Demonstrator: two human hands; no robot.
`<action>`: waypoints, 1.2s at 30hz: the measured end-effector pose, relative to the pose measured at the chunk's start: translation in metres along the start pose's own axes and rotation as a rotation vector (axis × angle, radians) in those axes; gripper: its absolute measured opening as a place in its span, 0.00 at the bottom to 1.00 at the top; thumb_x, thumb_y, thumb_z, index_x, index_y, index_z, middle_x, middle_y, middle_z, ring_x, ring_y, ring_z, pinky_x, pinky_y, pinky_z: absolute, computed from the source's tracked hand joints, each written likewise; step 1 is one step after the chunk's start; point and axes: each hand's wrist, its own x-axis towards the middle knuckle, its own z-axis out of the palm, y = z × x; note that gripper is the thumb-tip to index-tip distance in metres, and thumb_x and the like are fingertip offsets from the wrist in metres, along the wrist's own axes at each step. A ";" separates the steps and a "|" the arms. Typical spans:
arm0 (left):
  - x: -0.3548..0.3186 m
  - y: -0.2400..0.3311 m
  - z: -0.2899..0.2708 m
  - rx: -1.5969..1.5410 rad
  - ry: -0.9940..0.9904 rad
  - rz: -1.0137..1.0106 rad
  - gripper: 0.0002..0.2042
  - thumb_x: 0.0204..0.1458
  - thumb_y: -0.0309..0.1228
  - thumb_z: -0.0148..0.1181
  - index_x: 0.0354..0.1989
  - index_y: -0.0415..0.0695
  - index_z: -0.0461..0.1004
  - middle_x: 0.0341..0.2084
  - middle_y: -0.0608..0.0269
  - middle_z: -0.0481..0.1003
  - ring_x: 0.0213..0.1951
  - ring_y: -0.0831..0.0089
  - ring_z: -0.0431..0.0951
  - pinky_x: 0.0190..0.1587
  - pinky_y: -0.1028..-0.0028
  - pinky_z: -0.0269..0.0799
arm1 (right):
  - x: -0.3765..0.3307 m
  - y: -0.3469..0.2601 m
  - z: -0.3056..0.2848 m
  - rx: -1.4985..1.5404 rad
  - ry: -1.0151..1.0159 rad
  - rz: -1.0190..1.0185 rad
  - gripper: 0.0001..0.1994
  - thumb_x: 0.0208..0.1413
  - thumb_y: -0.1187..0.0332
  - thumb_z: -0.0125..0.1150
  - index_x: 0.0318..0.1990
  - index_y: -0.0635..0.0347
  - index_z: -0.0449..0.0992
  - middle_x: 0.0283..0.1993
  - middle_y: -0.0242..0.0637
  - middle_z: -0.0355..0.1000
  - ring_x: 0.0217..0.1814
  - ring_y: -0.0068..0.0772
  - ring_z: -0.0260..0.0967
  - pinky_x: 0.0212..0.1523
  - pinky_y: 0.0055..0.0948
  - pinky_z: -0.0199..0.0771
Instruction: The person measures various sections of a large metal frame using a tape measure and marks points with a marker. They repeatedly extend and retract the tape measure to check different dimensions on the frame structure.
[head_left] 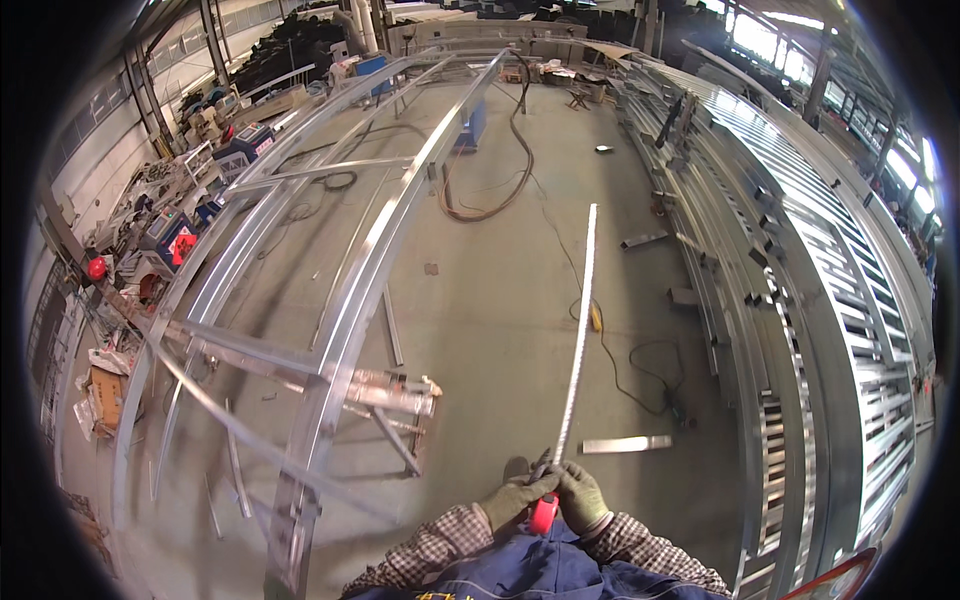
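Observation:
Low in the middle, close to my body, both my gloved hands are together around a red tape measure (544,514). Its pale blade (579,350) is drawn out a long way and points forward above the floor. My left hand (512,502), in a greenish work glove, is closed at the left side of the red case. My right hand (582,494), gloved alike, is closed against the case and the base of the blade. Something dark shows by the left fingertips; I cannot make out what it is.
A long metal frame (345,290) on supports stretches away on my left. Racked metal profiles (850,290) line the right. A short metal bar (627,444) lies ahead on the floor, near a thin cable (640,400). A thick hose (527,160) curls farther off.

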 end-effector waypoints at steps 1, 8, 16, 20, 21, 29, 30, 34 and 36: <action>0.032 0.026 -0.004 0.074 -0.071 0.079 0.19 0.62 0.52 0.67 0.45 0.47 0.83 0.30 0.75 0.78 0.27 0.83 0.73 0.28 0.78 0.66 | 0.021 -0.025 0.001 -0.002 -0.041 -0.071 0.15 0.72 0.62 0.58 0.55 0.66 0.78 0.45 0.37 0.81 0.46 0.29 0.79 0.50 0.28 0.80; 0.170 0.206 -0.028 0.426 -0.312 -0.129 0.18 0.58 0.45 0.73 0.47 0.43 0.85 0.36 0.70 0.83 0.39 0.80 0.79 0.45 0.74 0.75 | 0.185 -0.216 -0.024 0.066 0.061 -0.480 0.17 0.67 0.53 0.62 0.51 0.56 0.77 0.46 0.37 0.77 0.46 0.35 0.75 0.50 0.37 0.77; 0.304 0.408 -0.137 0.953 -0.357 -0.079 0.21 0.59 0.52 0.68 0.43 0.44 0.86 0.37 0.65 0.84 0.42 0.76 0.81 0.48 0.70 0.76 | 0.418 -0.383 -0.143 0.235 0.327 -0.659 0.13 0.68 0.57 0.63 0.50 0.54 0.79 0.43 0.30 0.77 0.41 0.25 0.74 0.39 0.22 0.75; 0.332 0.509 -0.181 0.716 -0.242 -0.280 0.16 0.58 0.45 0.71 0.40 0.44 0.86 0.33 0.68 0.84 0.38 0.78 0.81 0.44 0.73 0.76 | 0.546 -0.489 -0.173 0.339 0.502 -0.596 0.13 0.68 0.61 0.62 0.52 0.58 0.78 0.45 0.32 0.78 0.43 0.29 0.76 0.48 0.27 0.79; 0.342 0.531 -0.186 0.709 -0.206 -0.272 0.15 0.58 0.44 0.71 0.40 0.44 0.86 0.32 0.69 0.84 0.37 0.79 0.81 0.43 0.74 0.76 | 0.581 -0.510 -0.165 0.331 0.531 -0.568 0.12 0.67 0.61 0.62 0.51 0.58 0.78 0.42 0.33 0.78 0.42 0.32 0.76 0.47 0.30 0.79; 0.467 0.640 -0.219 0.454 0.111 -0.177 0.14 0.56 0.42 0.75 0.39 0.43 0.86 0.29 0.70 0.82 0.31 0.81 0.78 0.35 0.76 0.73 | 0.822 -0.556 0.040 -0.015 0.127 -0.137 0.19 0.68 0.54 0.62 0.50 0.63 0.78 0.37 0.38 0.78 0.36 0.32 0.77 0.39 0.31 0.78; 0.491 0.654 -0.229 0.441 0.151 -0.209 0.15 0.57 0.42 0.75 0.39 0.43 0.86 0.29 0.69 0.82 0.31 0.81 0.78 0.36 0.76 0.74 | 0.838 -0.554 0.065 -0.082 0.046 -0.093 0.20 0.69 0.52 0.61 0.51 0.62 0.78 0.37 0.38 0.79 0.36 0.32 0.77 0.38 0.31 0.79; 0.577 0.733 -0.264 0.345 0.270 -0.090 0.14 0.60 0.34 0.72 0.44 0.34 0.82 0.39 0.55 0.86 0.42 0.72 0.85 0.49 0.73 0.80 | 0.898 -0.565 0.142 -0.292 -0.182 0.039 0.19 0.74 0.51 0.55 0.55 0.57 0.79 0.43 0.35 0.82 0.39 0.28 0.79 0.41 0.31 0.81; 0.616 0.781 -0.274 0.302 0.277 -0.031 0.16 0.62 0.36 0.70 0.46 0.32 0.81 0.38 0.56 0.85 0.41 0.72 0.85 0.47 0.73 0.80 | 0.927 -0.583 0.169 -0.320 -0.227 0.102 0.18 0.73 0.55 0.57 0.57 0.60 0.79 0.41 0.32 0.81 0.35 0.23 0.77 0.37 0.27 0.79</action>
